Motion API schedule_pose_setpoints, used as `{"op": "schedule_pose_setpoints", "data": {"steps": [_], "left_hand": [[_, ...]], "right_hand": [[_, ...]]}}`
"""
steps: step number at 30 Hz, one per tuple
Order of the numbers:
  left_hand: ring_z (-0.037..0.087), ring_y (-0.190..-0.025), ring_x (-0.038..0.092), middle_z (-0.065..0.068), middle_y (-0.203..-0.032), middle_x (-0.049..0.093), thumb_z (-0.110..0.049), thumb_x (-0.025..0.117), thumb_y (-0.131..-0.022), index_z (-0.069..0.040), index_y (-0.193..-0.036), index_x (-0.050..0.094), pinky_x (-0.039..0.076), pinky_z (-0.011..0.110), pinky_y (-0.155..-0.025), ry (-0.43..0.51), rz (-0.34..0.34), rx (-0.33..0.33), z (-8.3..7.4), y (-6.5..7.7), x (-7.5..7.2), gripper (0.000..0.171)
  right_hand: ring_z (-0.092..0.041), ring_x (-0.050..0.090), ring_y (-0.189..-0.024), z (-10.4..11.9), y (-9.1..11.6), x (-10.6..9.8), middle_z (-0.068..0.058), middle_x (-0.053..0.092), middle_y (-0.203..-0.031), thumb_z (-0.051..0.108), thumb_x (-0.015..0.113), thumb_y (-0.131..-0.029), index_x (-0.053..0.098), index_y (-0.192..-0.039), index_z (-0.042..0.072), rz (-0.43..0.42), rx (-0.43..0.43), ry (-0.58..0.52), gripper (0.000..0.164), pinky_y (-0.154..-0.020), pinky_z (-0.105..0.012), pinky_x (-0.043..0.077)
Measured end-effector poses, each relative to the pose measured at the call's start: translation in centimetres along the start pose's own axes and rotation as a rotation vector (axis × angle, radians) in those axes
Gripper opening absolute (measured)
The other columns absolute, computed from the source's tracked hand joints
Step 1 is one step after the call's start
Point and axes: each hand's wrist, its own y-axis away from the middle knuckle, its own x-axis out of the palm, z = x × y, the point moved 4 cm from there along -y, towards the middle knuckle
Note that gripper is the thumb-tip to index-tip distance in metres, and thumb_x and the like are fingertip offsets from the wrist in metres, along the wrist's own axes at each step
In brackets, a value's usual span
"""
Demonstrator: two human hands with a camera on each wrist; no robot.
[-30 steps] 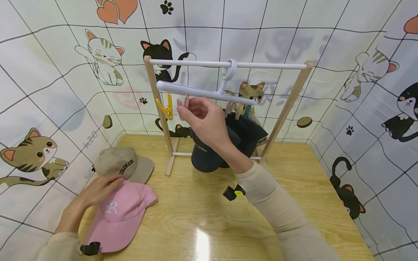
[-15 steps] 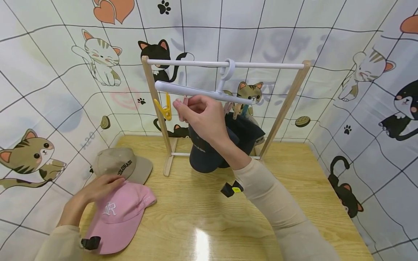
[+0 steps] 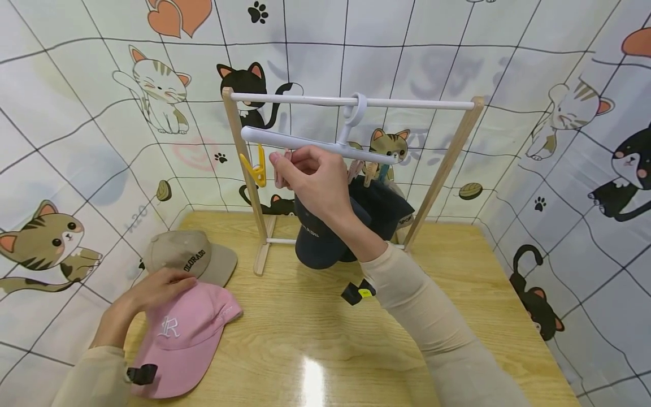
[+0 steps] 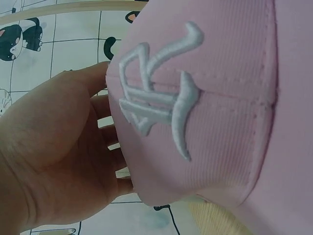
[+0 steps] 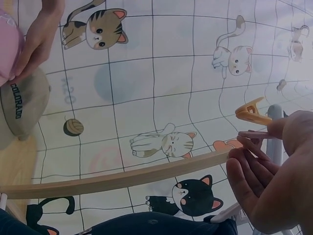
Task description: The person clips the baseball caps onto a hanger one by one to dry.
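Observation:
With thumb and fingers, my right hand (image 3: 325,183) pinches a pink clothespin (image 5: 252,135) just under the left arm of the pale hanger (image 3: 295,139). A yellow clothespin (image 3: 259,171) hangs near the hanger's left end. Below and behind that hand are dark caps (image 3: 319,251), partly hidden by it. Several clothespins (image 3: 371,171) stand between a dark cap and the hanger's right arm. At the left, my left hand (image 3: 157,291) rests on the pink cap (image 3: 190,328), its fingers lying against the crown in the left wrist view. A beige cap (image 3: 175,252) lies behind the pink one.
The hanger hooks over the white rod (image 3: 305,100) of a wooden rack (image 3: 445,169), which stands at the back of the wooden table (image 3: 285,339). A cat-patterned cloth (image 3: 549,186) surrounds the table at the back and sides.
My right hand has shifted a little up and left at the hanger, still pinching the pink clothespin. My left hand stays on the pink cap.

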Motion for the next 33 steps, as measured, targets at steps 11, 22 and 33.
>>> {"op": "schedule_pose_setpoints", "data": {"steps": [11,22,33], "left_hand": [[0.023,-0.106,0.078,0.006,-0.113,0.086,-0.021,0.068,-0.111,-0.005,-0.118,0.086,0.061,0.037,-0.091,0.021,-0.013,0.010,-0.3,-0.2,-0.2,0.025],[-0.002,-0.091,0.066,-0.004,-0.100,0.083,-0.018,0.071,-0.110,-0.015,-0.106,0.086,0.056,0.026,-0.082,0.073,-0.037,0.050,-0.6,-0.5,-0.7,0.015],[-0.003,-0.091,0.063,-0.008,-0.102,0.079,-0.021,0.069,-0.112,-0.019,-0.110,0.083,0.054,0.024,-0.083,0.117,-0.011,0.057,-1.9,-0.2,-1.2,0.014]], "right_hand": [[-0.024,0.080,-0.073,-0.5,-0.5,0.4,-0.016,0.081,-0.084,0.022,0.081,-0.105,0.081,-0.099,0.000,0.044,-0.009,-0.074,0.022,-0.073,-0.033,0.069],[-0.020,0.082,-0.074,-1.3,-0.6,1.1,-0.014,0.083,-0.088,0.023,0.080,-0.106,0.084,-0.105,0.001,0.089,0.041,-0.136,0.023,-0.076,-0.038,0.071],[-0.019,0.084,-0.080,-2.1,-0.7,2.0,-0.019,0.084,-0.098,0.022,0.079,-0.108,0.083,-0.115,-0.003,0.097,0.080,-0.171,0.027,-0.081,-0.038,0.072]]}}
